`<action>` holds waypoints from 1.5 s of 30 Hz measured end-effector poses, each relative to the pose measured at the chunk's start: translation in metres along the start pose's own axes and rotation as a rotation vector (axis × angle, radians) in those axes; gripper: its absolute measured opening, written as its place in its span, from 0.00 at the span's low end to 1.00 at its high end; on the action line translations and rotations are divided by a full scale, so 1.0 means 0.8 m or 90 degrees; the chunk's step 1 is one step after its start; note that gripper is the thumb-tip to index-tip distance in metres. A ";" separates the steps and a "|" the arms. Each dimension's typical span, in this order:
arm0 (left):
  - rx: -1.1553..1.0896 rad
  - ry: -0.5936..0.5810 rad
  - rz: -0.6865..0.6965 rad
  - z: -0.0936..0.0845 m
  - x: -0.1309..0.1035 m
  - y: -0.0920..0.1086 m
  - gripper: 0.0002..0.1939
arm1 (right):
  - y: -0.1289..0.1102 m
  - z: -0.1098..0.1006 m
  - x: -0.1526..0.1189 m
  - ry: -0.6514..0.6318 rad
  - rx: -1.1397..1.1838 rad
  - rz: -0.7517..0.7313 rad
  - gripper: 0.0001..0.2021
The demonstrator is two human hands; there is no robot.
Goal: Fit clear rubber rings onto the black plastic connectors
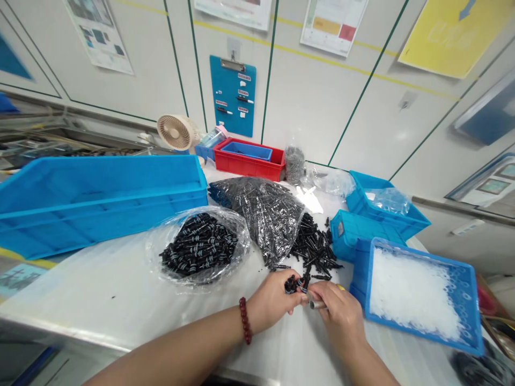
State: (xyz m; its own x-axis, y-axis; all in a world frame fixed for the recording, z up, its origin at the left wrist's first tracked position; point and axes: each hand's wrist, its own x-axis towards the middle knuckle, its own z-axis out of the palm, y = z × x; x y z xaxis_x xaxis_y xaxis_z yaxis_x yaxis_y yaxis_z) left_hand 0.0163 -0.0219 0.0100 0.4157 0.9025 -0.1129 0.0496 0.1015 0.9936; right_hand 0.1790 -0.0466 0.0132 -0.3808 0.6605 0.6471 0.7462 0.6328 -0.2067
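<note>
My left hand (277,300), below a red bead bracelet, is closed around several small black plastic parts (290,284) with pale rings. Close against it, my right hand (341,311) grips a short silver metal tube (317,304), its open end facing me. The two hands meet at the end of one black part. Just beyond them lies a loose pile of slim black parts (316,244), spilling from a clear plastic bag (265,214). To the left, another open bag (237,222) holds black parts with pale rings (199,244).
On the right, a blue bin (426,340) holds many small translucent rings (414,292). Behind it are a smaller blue box (362,230) and a blue crate (414,217) with plastic film. A long blue crate (104,214) stands left; a red bin (249,167) and fan (176,132) are at the back.
</note>
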 end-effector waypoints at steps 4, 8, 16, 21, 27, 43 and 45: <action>0.037 0.005 0.010 0.000 -0.001 -0.002 0.06 | -0.003 -0.002 -0.002 -0.023 -0.040 -0.012 0.10; 0.070 0.003 0.020 -0.002 0.000 -0.006 0.05 | -0.006 -0.004 0.000 -0.039 -0.078 -0.020 0.12; 0.131 -0.012 0.020 -0.006 -0.002 -0.008 0.04 | -0.005 -0.004 -0.001 -0.065 -0.094 -0.032 0.11; 0.064 -0.005 -0.014 -0.002 -0.001 -0.009 0.10 | -0.005 -0.003 -0.004 -0.042 -0.071 -0.014 0.09; -0.055 -0.008 -0.032 0.001 -0.001 -0.002 0.14 | -0.004 -0.003 -0.005 -0.016 -0.088 -0.013 0.09; -0.169 -0.020 -0.108 0.004 0.003 0.007 0.20 | -0.006 -0.001 -0.009 0.013 -0.088 -0.009 0.07; -0.168 -0.018 -0.110 0.005 0.003 0.008 0.19 | -0.006 0.001 -0.009 0.021 -0.088 -0.004 0.07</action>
State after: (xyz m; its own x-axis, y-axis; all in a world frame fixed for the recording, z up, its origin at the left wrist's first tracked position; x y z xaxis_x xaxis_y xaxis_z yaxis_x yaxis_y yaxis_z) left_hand 0.0211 -0.0205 0.0160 0.4463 0.8513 -0.2760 -0.1152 0.3604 0.9256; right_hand 0.1779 -0.0544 0.0087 -0.3686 0.6417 0.6726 0.8128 0.5736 -0.1019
